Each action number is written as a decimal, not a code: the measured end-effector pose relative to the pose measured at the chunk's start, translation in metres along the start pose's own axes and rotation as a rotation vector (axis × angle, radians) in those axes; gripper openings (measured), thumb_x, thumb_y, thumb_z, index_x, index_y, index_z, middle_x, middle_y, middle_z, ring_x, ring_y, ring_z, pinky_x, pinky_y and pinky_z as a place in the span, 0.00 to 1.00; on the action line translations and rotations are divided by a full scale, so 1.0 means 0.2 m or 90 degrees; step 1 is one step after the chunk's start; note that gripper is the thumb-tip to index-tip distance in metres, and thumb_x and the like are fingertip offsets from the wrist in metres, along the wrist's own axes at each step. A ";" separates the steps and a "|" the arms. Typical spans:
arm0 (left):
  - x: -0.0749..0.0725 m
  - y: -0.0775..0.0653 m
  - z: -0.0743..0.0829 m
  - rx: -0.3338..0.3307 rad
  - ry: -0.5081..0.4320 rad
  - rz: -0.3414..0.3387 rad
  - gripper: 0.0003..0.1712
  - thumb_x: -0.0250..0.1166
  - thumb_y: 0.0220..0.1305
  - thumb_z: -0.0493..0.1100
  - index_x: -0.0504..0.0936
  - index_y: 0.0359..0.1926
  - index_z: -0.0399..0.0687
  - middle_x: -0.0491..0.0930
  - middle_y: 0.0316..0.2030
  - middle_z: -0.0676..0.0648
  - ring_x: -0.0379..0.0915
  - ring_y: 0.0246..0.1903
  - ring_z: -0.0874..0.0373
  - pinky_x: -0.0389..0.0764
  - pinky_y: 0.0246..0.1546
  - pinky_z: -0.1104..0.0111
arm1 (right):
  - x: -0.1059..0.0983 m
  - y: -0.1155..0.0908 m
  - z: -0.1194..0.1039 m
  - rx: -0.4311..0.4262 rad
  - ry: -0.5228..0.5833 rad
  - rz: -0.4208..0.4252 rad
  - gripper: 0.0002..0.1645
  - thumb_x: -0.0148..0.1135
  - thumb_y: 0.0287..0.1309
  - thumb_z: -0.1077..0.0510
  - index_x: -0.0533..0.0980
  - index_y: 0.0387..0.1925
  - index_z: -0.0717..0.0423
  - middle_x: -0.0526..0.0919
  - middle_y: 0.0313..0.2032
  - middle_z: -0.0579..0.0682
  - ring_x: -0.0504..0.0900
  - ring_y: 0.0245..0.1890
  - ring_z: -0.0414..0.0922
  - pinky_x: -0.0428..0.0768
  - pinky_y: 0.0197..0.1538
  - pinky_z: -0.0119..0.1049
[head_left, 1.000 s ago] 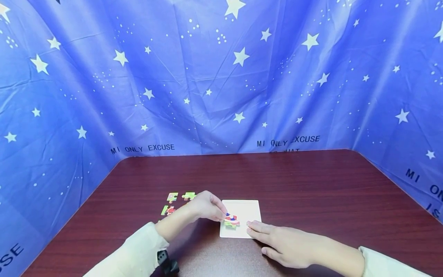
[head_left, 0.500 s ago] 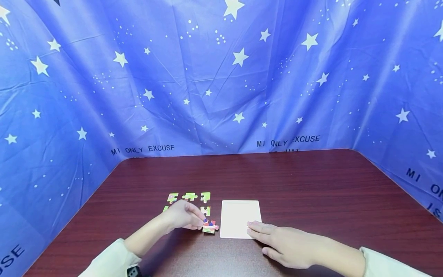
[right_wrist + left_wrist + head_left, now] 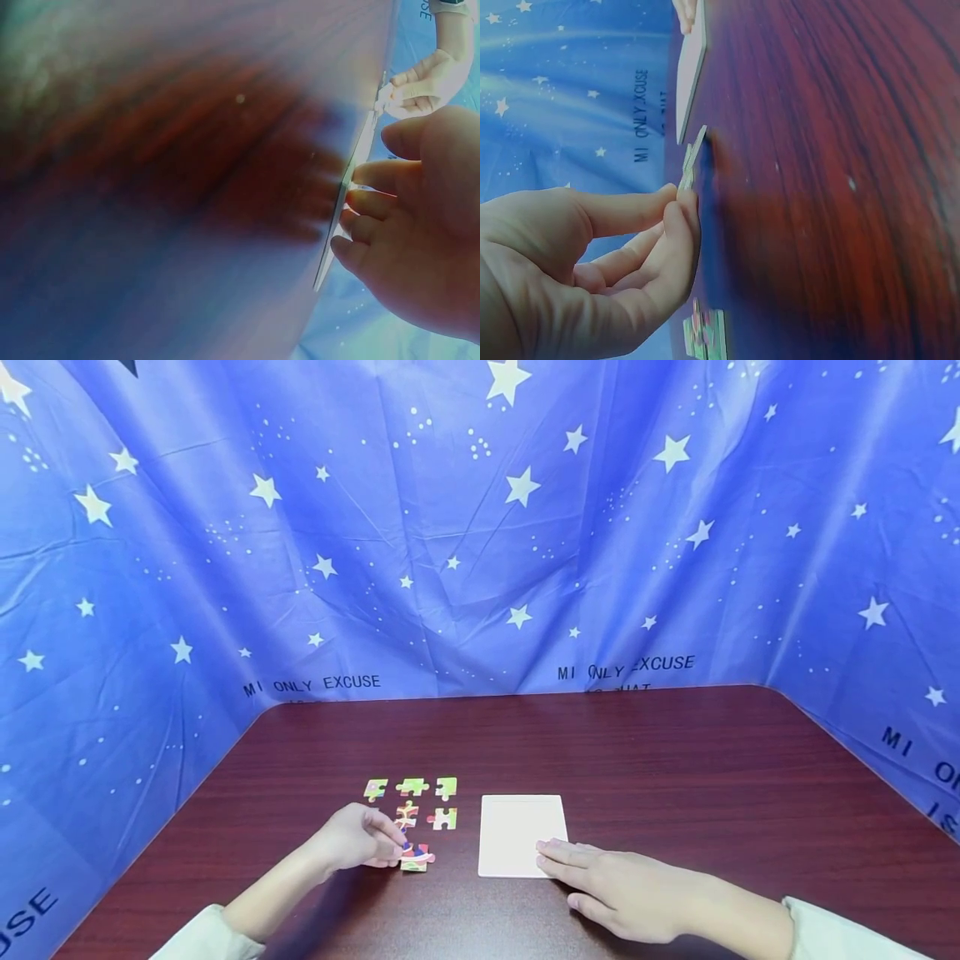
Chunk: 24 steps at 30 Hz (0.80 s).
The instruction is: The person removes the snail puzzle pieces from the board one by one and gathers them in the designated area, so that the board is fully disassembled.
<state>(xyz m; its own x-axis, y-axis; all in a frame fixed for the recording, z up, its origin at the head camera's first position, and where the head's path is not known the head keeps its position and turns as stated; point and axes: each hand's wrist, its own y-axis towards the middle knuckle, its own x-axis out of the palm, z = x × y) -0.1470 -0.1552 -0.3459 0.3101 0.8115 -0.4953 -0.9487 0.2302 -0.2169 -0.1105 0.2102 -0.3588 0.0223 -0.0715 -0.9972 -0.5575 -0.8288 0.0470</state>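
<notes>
My left hand (image 3: 352, 842) pinches a colourful jigsaw puzzle piece (image 3: 417, 858) between thumb and fingers. In the left wrist view this piece (image 3: 697, 150) is seen edge-on, tilted and close to the table surface. Behind it and to its left, other puzzle pieces (image 3: 412, 787) lie spaced out in rows, partly covered by the hand. A square white board (image 3: 517, 831) lies flat to the right of them. On the board's near right corner rest the fingertips of my right hand (image 3: 630, 889), its fingers extended; the right wrist view shows them along the board (image 3: 361, 150).
The dark red wooden table (image 3: 675, 768) extends around the pieces and board. A blue curtain (image 3: 420, 527) with white stars hangs behind and at both sides. A loose piece (image 3: 709, 334) shows below the left hand in its wrist view.
My left hand has carried the puzzle piece left, from over the white board to just in front of the other pieces. More of those pieces now show. The right hand has stayed put.
</notes>
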 end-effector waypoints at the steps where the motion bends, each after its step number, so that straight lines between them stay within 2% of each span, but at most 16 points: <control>1: 0.00 -0.01 0.00 0.001 0.009 0.012 0.06 0.65 0.53 0.29 0.83 0.34 0.30 0.86 0.29 0.45 0.82 0.28 0.59 0.85 0.35 0.65 | 0.00 0.00 0.00 0.002 0.001 0.000 0.29 0.36 0.74 0.45 0.61 0.71 0.50 0.64 0.71 0.49 0.67 0.69 0.48 0.74 0.63 0.42; 6: 0.00 -0.03 0.00 0.018 0.096 0.081 0.03 0.67 0.51 0.32 0.83 0.29 0.36 0.85 0.23 0.46 0.79 0.23 0.60 0.82 0.28 0.67 | 0.00 0.00 0.00 0.000 -0.006 0.008 0.29 0.37 0.74 0.45 0.62 0.70 0.51 0.65 0.70 0.50 0.68 0.69 0.47 0.75 0.63 0.42; 10: 0.03 -0.03 0.00 0.044 0.180 0.131 0.09 0.75 0.45 0.41 0.82 0.25 0.43 0.82 0.17 0.50 0.74 0.21 0.62 0.73 0.25 0.69 | 0.00 0.00 0.00 0.006 0.004 0.004 0.29 0.37 0.74 0.45 0.62 0.70 0.50 0.65 0.71 0.49 0.67 0.69 0.47 0.75 0.63 0.41; 13: 0.06 -0.04 0.00 0.063 0.214 0.156 0.12 0.77 0.41 0.40 0.80 0.23 0.44 0.79 0.16 0.52 0.72 0.20 0.62 0.71 0.25 0.70 | 0.00 0.00 0.00 0.013 0.014 -0.002 0.29 0.36 0.74 0.44 0.62 0.70 0.50 0.64 0.71 0.49 0.67 0.69 0.46 0.74 0.63 0.41; 18: 0.09 -0.04 0.01 0.065 0.232 0.192 0.12 0.76 0.39 0.33 0.78 0.21 0.44 0.76 0.15 0.52 0.70 0.18 0.62 0.71 0.24 0.71 | 0.00 0.00 0.00 0.012 0.009 -0.004 0.29 0.36 0.74 0.44 0.62 0.70 0.50 0.65 0.71 0.49 0.67 0.69 0.47 0.74 0.63 0.42; 24: 0.08 -0.03 0.00 0.049 0.237 0.214 0.13 0.75 0.40 0.31 0.77 0.20 0.45 0.76 0.16 0.52 0.70 0.18 0.62 0.71 0.23 0.71 | -0.01 0.01 0.00 0.018 0.028 -0.012 0.29 0.36 0.74 0.44 0.62 0.70 0.49 0.65 0.71 0.49 0.66 0.70 0.47 0.74 0.64 0.41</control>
<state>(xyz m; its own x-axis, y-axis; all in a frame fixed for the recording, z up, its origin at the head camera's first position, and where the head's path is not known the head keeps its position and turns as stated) -0.1366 -0.1444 -0.3520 -0.0255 0.6039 -0.7967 -0.9973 0.0398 0.0621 -0.1104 0.2088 -0.3565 0.0690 -0.0813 -0.9943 -0.5805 -0.8139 0.0263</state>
